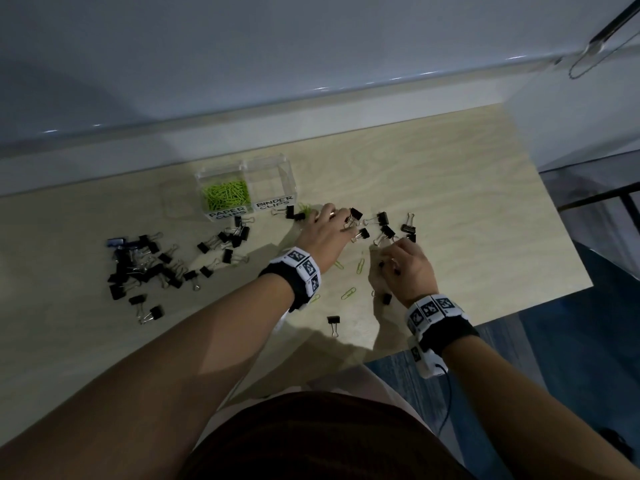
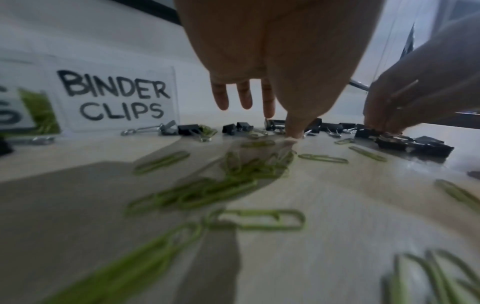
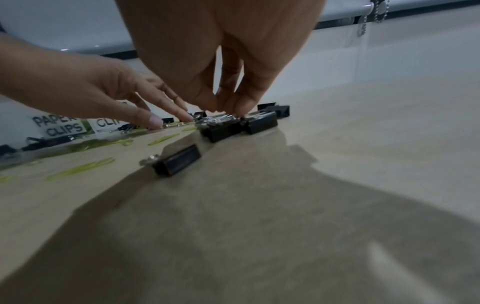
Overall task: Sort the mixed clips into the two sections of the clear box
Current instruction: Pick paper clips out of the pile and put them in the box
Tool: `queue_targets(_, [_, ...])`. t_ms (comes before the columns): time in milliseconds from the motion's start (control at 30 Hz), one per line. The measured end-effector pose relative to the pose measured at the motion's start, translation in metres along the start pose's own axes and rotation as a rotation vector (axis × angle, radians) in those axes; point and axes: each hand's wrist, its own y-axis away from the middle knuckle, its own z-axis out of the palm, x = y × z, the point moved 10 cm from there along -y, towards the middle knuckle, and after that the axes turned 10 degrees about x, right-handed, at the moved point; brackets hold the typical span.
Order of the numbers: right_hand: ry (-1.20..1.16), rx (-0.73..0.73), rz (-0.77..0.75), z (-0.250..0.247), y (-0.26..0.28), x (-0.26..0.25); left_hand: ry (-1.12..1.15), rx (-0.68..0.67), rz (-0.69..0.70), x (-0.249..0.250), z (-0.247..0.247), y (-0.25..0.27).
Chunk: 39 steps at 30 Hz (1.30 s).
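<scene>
The clear box (image 1: pixel 289 174) stands at the back of the table. Its left section (image 1: pixel 225 197), labelled PAPER CLIPS, holds green paper clips. The right section (image 2: pixel 116 96) is labelled BINDER CLIPS. My left hand (image 1: pixel 330 218) lies spread just right of the box, fingers straight, one fingertip (image 2: pixel 293 133) touching the table among black binder clips. Green paper clips (image 2: pixel 233 181) lie under its palm. My right hand (image 1: pixel 393 259) is to its right, and its fingertips (image 3: pixel 233 107) pinch the silver handles of a black binder clip (image 3: pixel 221 129) on the table.
A big pile of black binder clips (image 1: pixel 149 265) lies at the left. Loose paper clips (image 1: pixel 348 293) and a single binder clip (image 1: pixel 333 320) lie between my wrists. The table's right edge (image 1: pixel 568 244) is close to my right hand. A wall runs behind the box.
</scene>
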Motion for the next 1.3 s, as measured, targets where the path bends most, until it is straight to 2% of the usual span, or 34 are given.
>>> queue_targets(67, [0.159, -0.014, -0.034, 0.004, 0.002, -0.009, -0.025, -0.020, -0.004, -0.001, 0.000, 0.011])
queue_targets(200, [0.392, -0.155, -0.025, 0.018, 0.013, -0.030, -0.065, -0.022, 0.041, -0.002, -0.008, 0.040])
queue_targets(400, [0.295, -0.191, -0.189, 0.039, 0.045, -0.082, -0.072, -0.064, 0.017, -0.018, -0.004, 0.082])
queue_targets(467, [0.259, -0.240, -0.273, 0.051, 0.055, -0.096, -0.055, -0.042, 0.020, -0.022, -0.009, 0.088])
queue_targets(533, [0.218, -0.210, -0.326, 0.051, 0.052, -0.105, -0.018, -0.022, 0.016, -0.025, -0.016, 0.084])
queue_targets(600, [0.152, -0.123, -0.277, 0.042, 0.032, -0.104, 0.048, -0.018, -0.033, -0.030, -0.020, 0.071])
queue_targets(667, [0.141, -0.101, -0.187, 0.037, 0.004, -0.093, 0.084, 0.012, -0.082, -0.036, -0.020, 0.049])
queue_targets(767, [0.221, -0.144, -0.093, 0.041, -0.042, -0.078, 0.096, -0.006, -0.088, -0.038, -0.014, 0.021])
queue_targets(867, [0.319, -0.255, -0.144, 0.058, -0.077, -0.081, 0.060, -0.019, -0.076, -0.037, -0.012, 0.010])
queue_targets(967, [0.416, -0.387, -0.200, 0.079, -0.091, -0.082, 0.039, 0.013, -0.096, -0.040, -0.014, 0.011])
queue_targets(1033, [0.438, -0.403, -0.195, 0.084, -0.095, -0.077, -0.005, -0.004, -0.087, -0.041, -0.010, 0.013])
queue_targets(1133, [0.409, -0.363, -0.104, 0.081, -0.105, -0.063, -0.086, -0.059, -0.094, -0.047, -0.005, 0.012])
queue_targets(1300, [0.324, -0.319, 0.108, 0.068, -0.120, -0.023, -0.087, -0.043, -0.099, -0.044, -0.006, 0.011])
